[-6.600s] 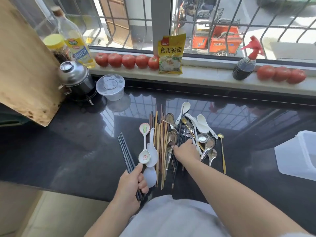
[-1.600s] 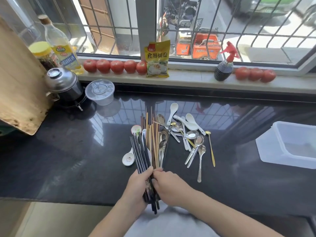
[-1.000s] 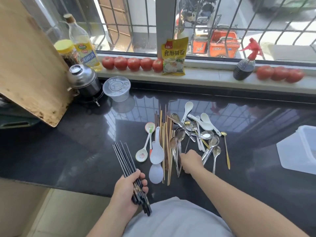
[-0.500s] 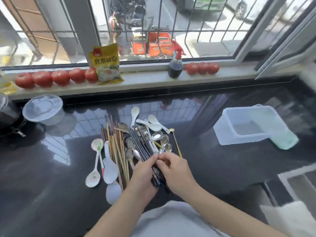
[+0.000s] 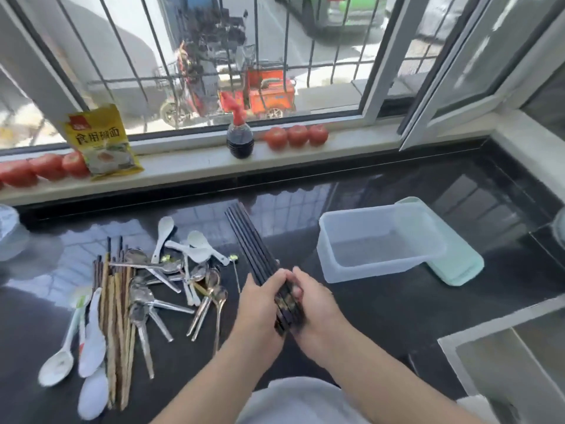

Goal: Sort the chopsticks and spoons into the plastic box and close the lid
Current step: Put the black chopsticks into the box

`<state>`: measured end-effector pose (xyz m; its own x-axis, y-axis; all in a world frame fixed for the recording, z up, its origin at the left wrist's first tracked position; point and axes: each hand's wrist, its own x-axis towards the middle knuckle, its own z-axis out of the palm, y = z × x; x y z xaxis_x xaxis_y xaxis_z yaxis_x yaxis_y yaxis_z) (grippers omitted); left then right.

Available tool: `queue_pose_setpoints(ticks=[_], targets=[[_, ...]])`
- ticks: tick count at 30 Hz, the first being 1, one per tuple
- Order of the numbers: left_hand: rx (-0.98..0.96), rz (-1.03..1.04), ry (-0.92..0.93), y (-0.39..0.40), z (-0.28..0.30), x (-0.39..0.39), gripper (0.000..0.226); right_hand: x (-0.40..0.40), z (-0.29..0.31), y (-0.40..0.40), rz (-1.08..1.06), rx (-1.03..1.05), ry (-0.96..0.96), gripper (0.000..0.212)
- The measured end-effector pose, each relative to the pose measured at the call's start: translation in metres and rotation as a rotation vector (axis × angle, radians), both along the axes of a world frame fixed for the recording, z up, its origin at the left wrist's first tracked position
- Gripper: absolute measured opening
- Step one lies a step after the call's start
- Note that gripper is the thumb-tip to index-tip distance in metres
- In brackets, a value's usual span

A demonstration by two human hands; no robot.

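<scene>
Bare forearms [image 5: 214, 374] with no sleeves showing, above a white garment [image 5: 299, 402].

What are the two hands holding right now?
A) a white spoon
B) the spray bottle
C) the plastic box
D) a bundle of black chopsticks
D: the left hand and the right hand both grip a bundle of black chopsticks, its tips pointing toward the window; the plastic box sits untouched to the right.

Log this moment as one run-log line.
left hand: holds black chopsticks | right hand: holds same bundle | plastic box: open, empty
</scene>
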<state>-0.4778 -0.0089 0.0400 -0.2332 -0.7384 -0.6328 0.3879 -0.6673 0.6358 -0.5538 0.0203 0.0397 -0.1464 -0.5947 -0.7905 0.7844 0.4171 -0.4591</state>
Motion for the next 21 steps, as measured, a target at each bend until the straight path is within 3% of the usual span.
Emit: queue_pose_setpoints(ticks=[3, 4, 6, 8, 10, 12, 15, 19, 21], targets=[[-0.014, -0.111, -0.053, 0.018, -0.004, -0.022, 0.007, -0.07, 0.0, 0.025, 0.252, -0.006, 0.389, 0.025], [0.003, -0.122, -0.035, 0.023, -0.005, -0.028, 0.009, -0.096, -0.001, 0.033, 0.316, -0.01, 0.597, 0.021], [0.036, -0.118, -0.039, 0.027, -0.006, -0.032, 0.009, -0.154, -0.015, 0.043, 0.514, -0.05, 1.229, 0.006], [0.038, -0.116, -0.095, 0.026, -0.008, -0.032, 0.007, -0.204, -0.04, 0.045, 0.854, -0.154, 1.831, 0.024], [0.024, -0.109, -0.148, 0.025, -0.008, -0.031, 0.009, -0.235, -0.062, 0.037, 1.089, -0.242, 2.057, 0.033], [0.012, -0.096, -0.178, 0.023, -0.007, -0.034, 0.009, -0.244, -0.06, 0.025, 1.211, -0.261, 2.104, 0.028], [0.0, -0.12, -0.181, 0.02, -0.001, -0.034, 0.008, -0.229, -0.051, 0.021, 1.393, -0.328, 2.048, 0.041], [-0.036, -0.197, -0.203, 0.018, 0.007, -0.045, 0.006, -0.202, -0.043, 0.035, 1.626, -0.361, 1.692, 0.01], [-0.035, -0.223, -0.202, 0.017, 0.009, -0.054, 0.01, -0.202, -0.034, 0.035, 1.654, -0.285, 1.456, 0.032]])
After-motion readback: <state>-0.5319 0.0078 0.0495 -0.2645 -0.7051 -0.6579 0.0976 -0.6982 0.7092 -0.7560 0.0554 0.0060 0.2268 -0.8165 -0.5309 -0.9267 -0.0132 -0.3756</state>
